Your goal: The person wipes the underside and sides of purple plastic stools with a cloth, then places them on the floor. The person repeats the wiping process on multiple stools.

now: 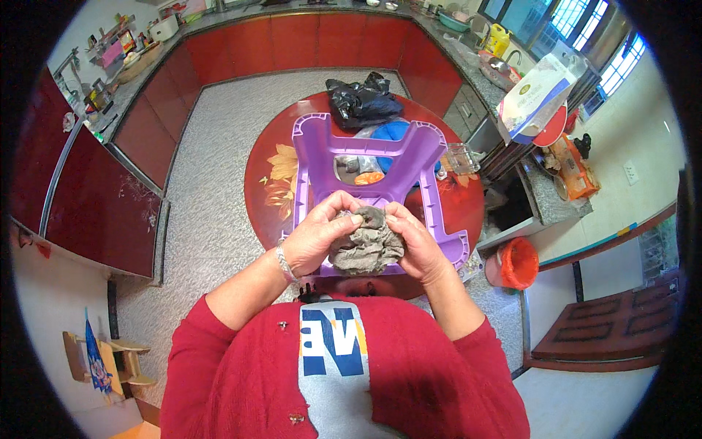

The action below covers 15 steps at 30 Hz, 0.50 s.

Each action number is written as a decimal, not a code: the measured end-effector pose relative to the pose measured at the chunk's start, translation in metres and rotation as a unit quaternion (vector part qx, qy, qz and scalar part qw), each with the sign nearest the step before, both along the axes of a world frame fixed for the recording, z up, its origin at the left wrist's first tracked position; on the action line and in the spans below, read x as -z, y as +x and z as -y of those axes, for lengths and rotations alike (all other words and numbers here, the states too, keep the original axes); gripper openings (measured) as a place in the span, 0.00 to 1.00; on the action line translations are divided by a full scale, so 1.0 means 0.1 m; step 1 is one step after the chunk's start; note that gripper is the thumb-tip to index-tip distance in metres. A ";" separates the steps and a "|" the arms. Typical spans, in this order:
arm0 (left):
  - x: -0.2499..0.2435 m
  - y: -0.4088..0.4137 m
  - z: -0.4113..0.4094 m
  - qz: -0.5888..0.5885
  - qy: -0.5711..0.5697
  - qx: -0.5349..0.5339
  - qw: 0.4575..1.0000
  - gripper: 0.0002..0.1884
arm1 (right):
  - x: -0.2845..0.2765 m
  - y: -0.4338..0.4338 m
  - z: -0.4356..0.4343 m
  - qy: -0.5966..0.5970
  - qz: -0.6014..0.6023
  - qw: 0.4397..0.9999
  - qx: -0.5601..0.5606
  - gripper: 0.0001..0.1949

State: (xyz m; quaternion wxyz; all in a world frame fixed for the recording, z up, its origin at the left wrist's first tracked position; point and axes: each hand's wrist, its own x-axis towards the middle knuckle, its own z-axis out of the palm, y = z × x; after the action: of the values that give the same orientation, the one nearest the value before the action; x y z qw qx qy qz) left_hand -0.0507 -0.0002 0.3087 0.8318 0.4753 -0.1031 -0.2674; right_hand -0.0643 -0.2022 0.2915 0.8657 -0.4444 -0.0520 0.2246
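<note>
My left hand [323, 230] pinches the upper left part of a crumpled, grey-brown cloth [367, 249], with the thumb pressed on its top edge. On the cloth's right side, my right hand [414, 238] holds it between thumb and fingers. Both hands are above the near part of a purple plastic stool [384, 147], which lies with its legs pointing away on a round red table [263, 137] with a flower pattern. A bracelet circles my left wrist. The cloth hides part of the stool behind it.
A black plastic bag [362, 101] sits at the table's far edge, near a blue round thing [390, 130]. A clear container [462, 159] stands at the table's right. Right of the table is a bin with a red liner [518, 263]. Counters [329, 8] with red cabinets surround the floor.
</note>
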 end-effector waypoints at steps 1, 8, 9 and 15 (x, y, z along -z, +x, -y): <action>0.01 0.00 0.00 0.004 -0.001 -0.008 1.000 0.12 | 0.00 0.01 -0.01 -0.017 -0.003 1.000 0.009 0.09; 0.00 0.00 -0.04 0.022 0.033 -0.002 0.999 0.14 | -0.11 0.00 -0.06 0.002 0.017 0.995 0.097 0.05; 0.00 0.00 -0.03 0.046 0.038 -0.012 0.998 0.15 | -0.11 0.01 -0.06 -0.003 0.025 0.994 0.109 0.05; -0.16 0.01 -0.01 0.090 0.124 0.048 0.987 0.22 | -0.14 0.05 -0.03 -0.046 0.090 0.985 0.142 0.05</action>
State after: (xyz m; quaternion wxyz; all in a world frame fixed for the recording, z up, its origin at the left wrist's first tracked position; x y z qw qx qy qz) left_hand -0.0500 0.0009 0.3249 0.7397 0.5917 -0.1664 -0.2740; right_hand -0.0593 -0.1993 0.3059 0.8593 -0.5048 -0.0560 0.0605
